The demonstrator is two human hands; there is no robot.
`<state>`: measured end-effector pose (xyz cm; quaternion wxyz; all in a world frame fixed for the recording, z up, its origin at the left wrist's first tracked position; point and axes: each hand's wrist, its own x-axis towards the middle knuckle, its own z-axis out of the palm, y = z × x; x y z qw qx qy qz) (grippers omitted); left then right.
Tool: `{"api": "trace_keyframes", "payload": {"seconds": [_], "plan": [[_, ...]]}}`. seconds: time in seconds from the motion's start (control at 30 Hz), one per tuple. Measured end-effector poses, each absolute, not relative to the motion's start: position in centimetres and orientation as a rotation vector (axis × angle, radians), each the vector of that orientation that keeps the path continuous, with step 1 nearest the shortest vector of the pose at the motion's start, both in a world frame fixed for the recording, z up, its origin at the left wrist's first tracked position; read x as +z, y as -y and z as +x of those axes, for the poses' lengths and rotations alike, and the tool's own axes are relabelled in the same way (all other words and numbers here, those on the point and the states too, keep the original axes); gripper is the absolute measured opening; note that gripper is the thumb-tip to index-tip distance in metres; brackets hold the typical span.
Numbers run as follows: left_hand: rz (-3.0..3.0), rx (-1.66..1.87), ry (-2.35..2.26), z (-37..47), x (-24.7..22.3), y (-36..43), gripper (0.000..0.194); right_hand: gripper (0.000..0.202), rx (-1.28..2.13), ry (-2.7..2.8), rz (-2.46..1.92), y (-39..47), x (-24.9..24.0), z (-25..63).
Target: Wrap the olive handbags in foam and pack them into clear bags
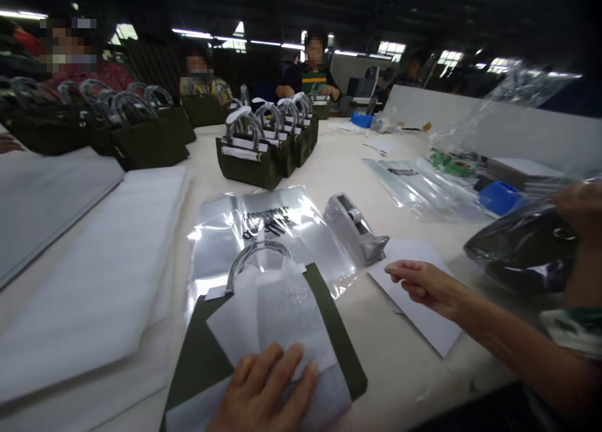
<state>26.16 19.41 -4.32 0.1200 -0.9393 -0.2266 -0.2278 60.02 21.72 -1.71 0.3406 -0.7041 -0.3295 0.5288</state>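
Observation:
A dark green handbag [345,347] lies flat before me, with wrapped handles [256,251] pointing away. White tissue paper [296,313] covers much of its face. My left hand [268,388] rests on the paper with fingers spread, pressing it against the bag. My right hand [426,288] hovers over a white sheet [435,331] right of the bag. Its fingers are curled in a pinch; whatever may be between the tips is too small to see. Close beyond it stands a grey tape dispenser [355,228]. Under the handles is a clear printed plastic bag [277,216].
White foam sheets [94,269] are stacked at left. Several green handbags [249,162] stand at the back, more [145,137] at far left. At right, another person's hand [580,209] holds a plastic-wrapped bag [522,247]. Clear plastic bags [414,184] lie beyond the dispenser.

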Motion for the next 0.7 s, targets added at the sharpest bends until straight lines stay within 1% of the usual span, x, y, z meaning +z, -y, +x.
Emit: {"api": "trace_keyframes", "payload": {"seconds": [0.1, 0.13, 0.2, 0.3, 0.4, 0.6, 0.7], "plan": [[-2.813, -0.709, 0.738, 26.5, -3.5, -19.1, 0.033, 0.025, 1.828, 0.705, -1.483, -18.8, 2.3, 55.3], [-2.826, -0.72, 0.764, 26.6, -3.3, -19.0, 0.032, 0.026, 1.939, 0.651, -1.443, -18.1, 3.2, 53.6], [-2.846, -0.719, 0.793, 26.8, -3.3, -18.9, 0.031, 0.027, 2.052, 0.56, -1.404, -17.0, 4.0, 50.6], [-2.828, -0.761, 0.771, 26.8, -3.8, -18.9, 0.035, 0.028, 2.135, 0.479, -1.406, -16.6, 3.0, 47.8], [-2.802, -0.778, 0.747, 26.9, -4.3, -19.0, 0.036, 0.03, 2.193, 0.472, -1.44, -17.0, 1.6, 46.9], [-2.857, -0.722, 0.784, 27.1, -4.4, -19.3, 0.027, 0.031, 2.168, 0.499, -1.638, -17.9, 1.6, 46.2], [-2.898, -0.75, 0.818, 27.1, -4.4, -19.5, 0.031, 0.031, 2.148, 0.484, -1.67, -17.7, 1.7, 46.0]]}}
